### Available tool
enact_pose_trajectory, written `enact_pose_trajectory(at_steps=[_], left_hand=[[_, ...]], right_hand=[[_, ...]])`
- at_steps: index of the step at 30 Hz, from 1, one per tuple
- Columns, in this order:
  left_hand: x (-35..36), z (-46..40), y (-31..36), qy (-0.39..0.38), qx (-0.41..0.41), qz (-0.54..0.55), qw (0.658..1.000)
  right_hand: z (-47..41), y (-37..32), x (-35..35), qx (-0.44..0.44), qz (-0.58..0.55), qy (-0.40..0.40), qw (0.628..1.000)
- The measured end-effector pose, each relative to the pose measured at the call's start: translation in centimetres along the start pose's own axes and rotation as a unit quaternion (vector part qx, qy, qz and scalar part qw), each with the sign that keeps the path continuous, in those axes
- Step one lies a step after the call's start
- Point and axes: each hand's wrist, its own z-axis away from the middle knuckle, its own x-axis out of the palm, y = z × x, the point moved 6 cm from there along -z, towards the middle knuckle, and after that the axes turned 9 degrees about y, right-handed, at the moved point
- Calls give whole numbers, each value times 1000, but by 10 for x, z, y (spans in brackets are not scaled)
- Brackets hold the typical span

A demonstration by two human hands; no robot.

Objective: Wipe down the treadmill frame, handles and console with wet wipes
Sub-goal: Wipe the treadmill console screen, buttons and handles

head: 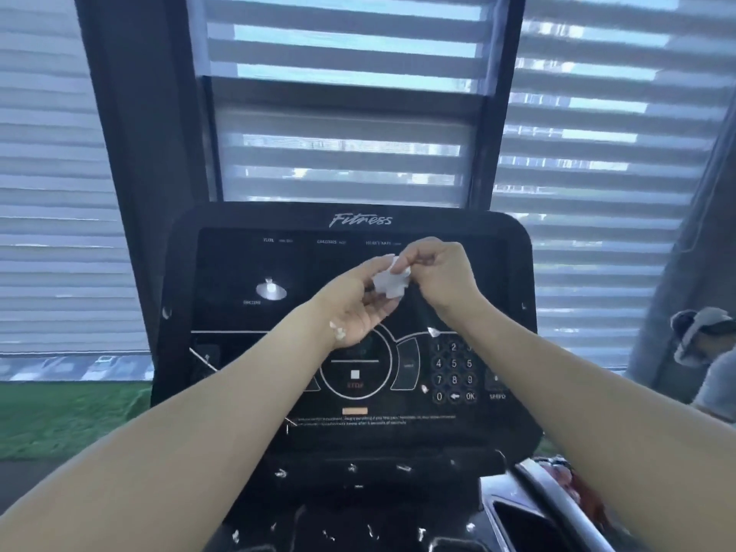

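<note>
Striped blinds fill the background behind a dark window post. Black console fills lower middle, "Fitness" logo at top, a round STOP dial low centre, number keypad to its right; small white flecks lie scattered on the ledge under it. A silver-edged handle shows at lower right, blurred. Another person in a cap sits at the right edge, partly cut off. Both bare forearms reach up over the console face. Left hand, palm up, fingers curled round the lower part of a crumpled white wipe. Right hand pinches the wipe's top edge, fingers bent. Wipe sits between both hands, in front of the dark screen, above the dial; touching the screen or not, cannot tell. White bits stick to the left wrist.
</note>
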Motion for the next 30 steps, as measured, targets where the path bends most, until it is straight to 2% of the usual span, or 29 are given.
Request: enact_pose_trajectory(at_steps=[3, 5, 8, 9, 11, 14, 17, 19, 20, 23, 28, 30], left_hand=[[19, -3, 10, 20, 41, 5, 999], [22, -8, 17, 47, 88, -7, 995], [21, -21, 28, 142, 179, -113, 967], [21, -24, 33, 180, 213, -170, 945], [27, -24, 44, 242, 286, -302, 877], [51, -24, 58, 260, 403, -385, 789], [87, -32, 59, 227, 498, -458, 700], [114, -41, 52, 166, 539, -514, 646], [126, -46, 46, 124, 546, -546, 624], [141, -69, 18, 34, 537, -657, 528], [134, -73, 5, -15, 599, -674, 433], [147, -72, 12, -19, 599, -681, 421]], right_hand=[[-10, -3, -9, 6, -22, 19, 1000], [-9, 1, -9, 16, -40, 2, 999], [-6, 12, -17, 23, -26, -9, 999], [-7, 17, -25, 20, -4, 6, 1000], [-12, 26, -49, 11, 63, 47, 997], [-18, 41, -87, 15, 163, 102, 981], [-24, 51, -114, 13, 222, 136, 965], [-31, 60, -126, 8, 255, 148, 956], [-33, 65, -131, 10, 270, 152, 951], [-37, 83, -138, 24, 295, 151, 943], [-33, 100, -139, 5, 309, 123, 943], [-33, 104, -140, 1, 290, 132, 948]])
